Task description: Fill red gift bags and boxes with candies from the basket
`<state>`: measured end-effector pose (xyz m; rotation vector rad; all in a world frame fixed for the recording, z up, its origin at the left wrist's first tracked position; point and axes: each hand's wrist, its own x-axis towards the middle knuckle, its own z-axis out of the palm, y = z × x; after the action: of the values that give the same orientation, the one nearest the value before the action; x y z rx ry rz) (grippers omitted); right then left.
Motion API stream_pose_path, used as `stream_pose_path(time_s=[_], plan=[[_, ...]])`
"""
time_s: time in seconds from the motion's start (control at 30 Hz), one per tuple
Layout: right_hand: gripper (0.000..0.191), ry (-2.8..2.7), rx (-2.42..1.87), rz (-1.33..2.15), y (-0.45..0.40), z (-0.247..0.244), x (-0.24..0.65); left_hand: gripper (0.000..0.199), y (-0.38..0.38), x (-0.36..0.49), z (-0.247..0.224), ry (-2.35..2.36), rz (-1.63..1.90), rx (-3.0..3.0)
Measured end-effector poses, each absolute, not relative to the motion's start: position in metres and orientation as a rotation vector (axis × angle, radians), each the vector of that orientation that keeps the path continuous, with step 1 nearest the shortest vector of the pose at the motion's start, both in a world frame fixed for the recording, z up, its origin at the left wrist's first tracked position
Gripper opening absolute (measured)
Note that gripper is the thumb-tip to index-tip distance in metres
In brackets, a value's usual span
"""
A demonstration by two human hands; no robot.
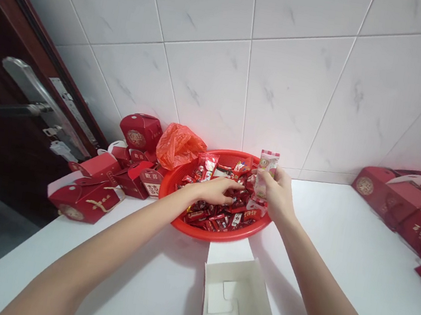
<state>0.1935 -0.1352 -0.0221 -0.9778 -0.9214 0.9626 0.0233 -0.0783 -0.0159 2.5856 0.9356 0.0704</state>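
Observation:
A red plastic basket [208,235] full of small wrapped candies [220,217] stands on the white table against the tiled wall. Over the candies, my left hand [219,190] reaches in from the left, its fingers apart and the tips touching or just above the wrappers. At the basket's right side, my right hand [279,192] is closed around a pink-and-white snack packet [269,162], held upright. Nearer to me sits a box [262,299] without a lid, white inside with dark red outside, with nothing in it but its folded base flaps.
Several red gift boxes [86,199] cluster left of the basket. A crumpled red plastic bag [180,147] lies at its back left rim. More red boxes [405,210] line the table's right side. A dark door with a metal handle [33,87] is at far left.

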Motion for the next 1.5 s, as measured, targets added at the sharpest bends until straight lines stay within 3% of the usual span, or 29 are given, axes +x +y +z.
stream_pose_path(time_s=[0.27, 0.4, 0.67, 0.97, 1.13, 1.4, 1.5], plan=[[0.02, -0.869, -0.998, 0.933, -0.135, -0.023, 0.195, 0.056, -0.078, 0.024, -0.019, 1.009, 0.122, 2.61], [0.02, -0.858, -0.983, 0.892, -0.132, -0.026, 0.196, 0.031, -0.082, 0.033, -0.018, 0.809, 0.289, 2.673], [0.022, -0.852, -0.99, 0.825, -0.128, -0.032, 0.197, 0.039, -0.089, 0.052, -0.026, 0.633, 0.045, 2.844], [0.022, -0.863, -0.972, 0.868, -0.129, -0.029, 0.196, 0.013, -0.084, 0.037, -0.013, 0.711, 0.015, 2.63], [0.027, -0.882, -0.905, 0.985, -0.13, -0.028, 0.195, 0.026, -0.08, 0.031, -0.003, 0.942, 0.328, 2.49], [0.03, -0.971, -0.869, 0.924, -0.129, -0.029, 0.196, 0.029, -0.051, -0.008, 0.019, 1.304, 0.853, 2.301], [0.03, -0.954, -0.865, 0.952, -0.129, -0.028, 0.195, 0.026, -0.034, -0.036, 0.023, 1.539, 0.864, 2.208]])
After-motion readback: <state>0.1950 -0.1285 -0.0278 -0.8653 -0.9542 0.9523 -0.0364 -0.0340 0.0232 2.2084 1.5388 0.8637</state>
